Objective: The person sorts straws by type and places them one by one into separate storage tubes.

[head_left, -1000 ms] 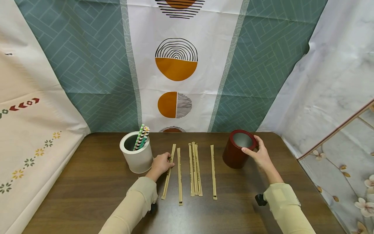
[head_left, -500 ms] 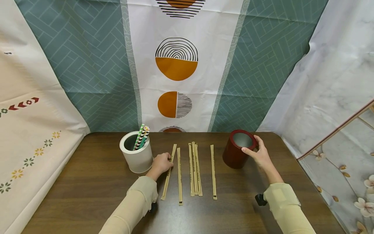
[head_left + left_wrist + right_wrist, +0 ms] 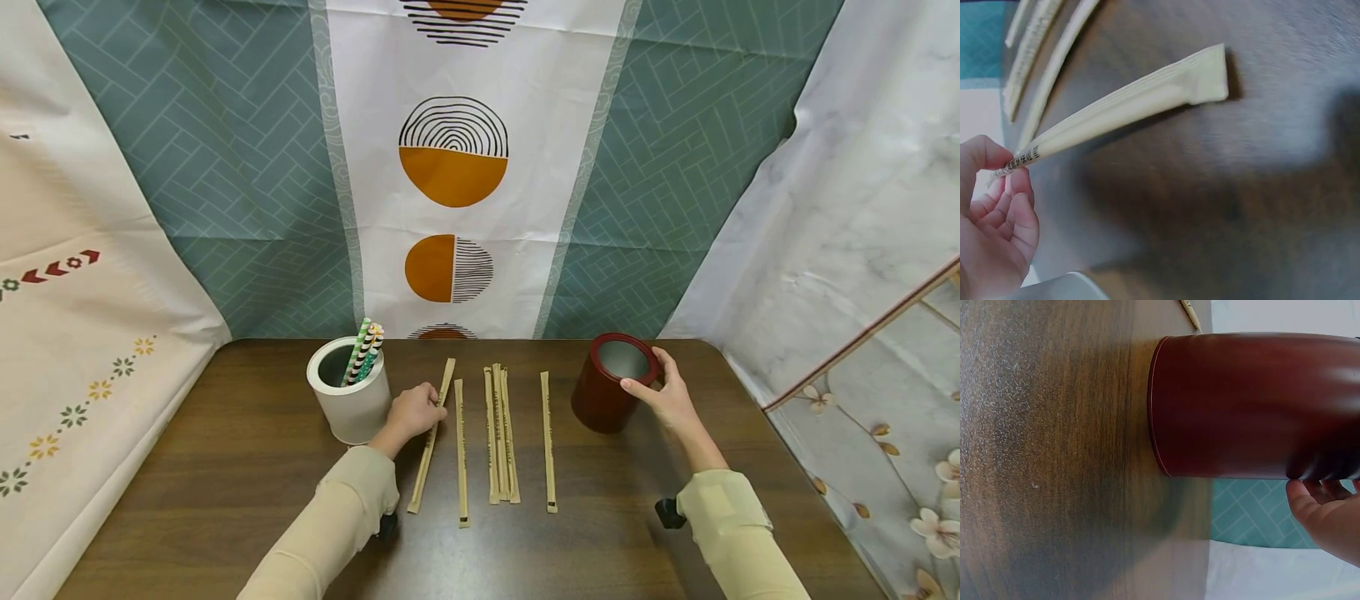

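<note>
My left hand (image 3: pixel 415 411) pinches a slim tan paper-wrapped straw (image 3: pixel 424 471) between thumb and fingers. In the left wrist view the flat crimped end of this wrapped straw (image 3: pixel 1207 78) points away from the hand (image 3: pixel 997 219), over the tabletop. My right hand (image 3: pixel 666 396) holds the right side of a dark red canister (image 3: pixel 600 400), thumb toward the front and fingers toward the back. This canister (image 3: pixel 1241 406) stands upright on the table; its mouth faces up and the inside is grey. In the right wrist view the fingertips (image 3: pixel 1300 490) are right at its side wall.
Several more wrapped straws (image 3: pixel 497 442) lie lengthwise mid-table, some bunched together, with single ones (image 3: pixel 462 458) either side. A white canister (image 3: pixel 356 412) holding striped and dotted straws (image 3: pixel 365 354) stands close left of my left hand. A patterned cloth (image 3: pixel 262 208) hangs behind the brown table (image 3: pixel 225 500).
The wrapped straw in my left hand has shifted slightly toward the back, its near end a little to the left. My left forearm has moved left. The right hand and red canister have stayed put.
</note>
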Demonstrator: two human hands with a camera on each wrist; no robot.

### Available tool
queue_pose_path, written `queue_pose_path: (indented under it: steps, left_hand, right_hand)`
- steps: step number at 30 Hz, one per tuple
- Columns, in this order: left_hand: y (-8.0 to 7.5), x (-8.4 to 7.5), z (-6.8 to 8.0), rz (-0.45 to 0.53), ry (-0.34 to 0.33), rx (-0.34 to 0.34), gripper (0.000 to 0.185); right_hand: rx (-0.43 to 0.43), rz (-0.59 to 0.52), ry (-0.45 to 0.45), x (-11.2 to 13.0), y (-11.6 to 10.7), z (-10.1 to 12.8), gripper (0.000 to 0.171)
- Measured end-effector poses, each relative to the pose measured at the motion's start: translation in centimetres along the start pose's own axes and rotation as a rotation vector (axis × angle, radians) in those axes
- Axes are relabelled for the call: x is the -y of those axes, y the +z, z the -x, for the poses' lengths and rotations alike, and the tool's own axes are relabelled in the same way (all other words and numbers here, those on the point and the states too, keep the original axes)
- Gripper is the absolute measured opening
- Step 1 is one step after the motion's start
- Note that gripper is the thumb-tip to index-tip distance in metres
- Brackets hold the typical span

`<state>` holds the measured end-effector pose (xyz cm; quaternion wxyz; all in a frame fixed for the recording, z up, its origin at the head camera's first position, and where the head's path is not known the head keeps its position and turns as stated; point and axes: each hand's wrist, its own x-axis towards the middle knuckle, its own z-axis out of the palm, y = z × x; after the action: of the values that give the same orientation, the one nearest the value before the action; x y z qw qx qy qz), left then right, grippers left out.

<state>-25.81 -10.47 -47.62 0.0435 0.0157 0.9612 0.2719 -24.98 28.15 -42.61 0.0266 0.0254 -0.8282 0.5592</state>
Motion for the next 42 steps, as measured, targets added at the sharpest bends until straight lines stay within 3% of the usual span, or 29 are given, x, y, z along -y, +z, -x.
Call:
queue_pose_path:
  steps: [7, 18, 28, 35, 42]
  left_hand:
    - [-1.8, -1.8, -0.7, 0.063, 0.025, 0.007, 0.013]
    - [-5.3, -4.5, -1.6, 0.177, 0.101, -0.011, 0.027]
    - [-7.8, -7.1, -1.7, 0.454, 0.096, -0.075, 0.019]
    - [-9.0, -9.1, -1.9, 0.704, 0.044, -0.103, 0.024]
    - [-9.8, -11.2, -2.1, 0.871, -0.006, -0.157, 0.023]
  right_hand:
    - [0.0, -0.001, 0.0, 0.0, -0.1, 0.0, 0.083]
    - [-0.001, -0.028, 0.007, -0.2, -0.2, -0.2, 0.084]
    - [-0.016, -0.033, -0.008, -0.3, 0.0, -0.3, 0.082]
    - [-0.013, -0.026, -0.003, -0.3, 0.0, -0.2, 0.082]
    - [-0.002, -0.023, 0.008, -0.3, 0.0, -0.1, 0.083]
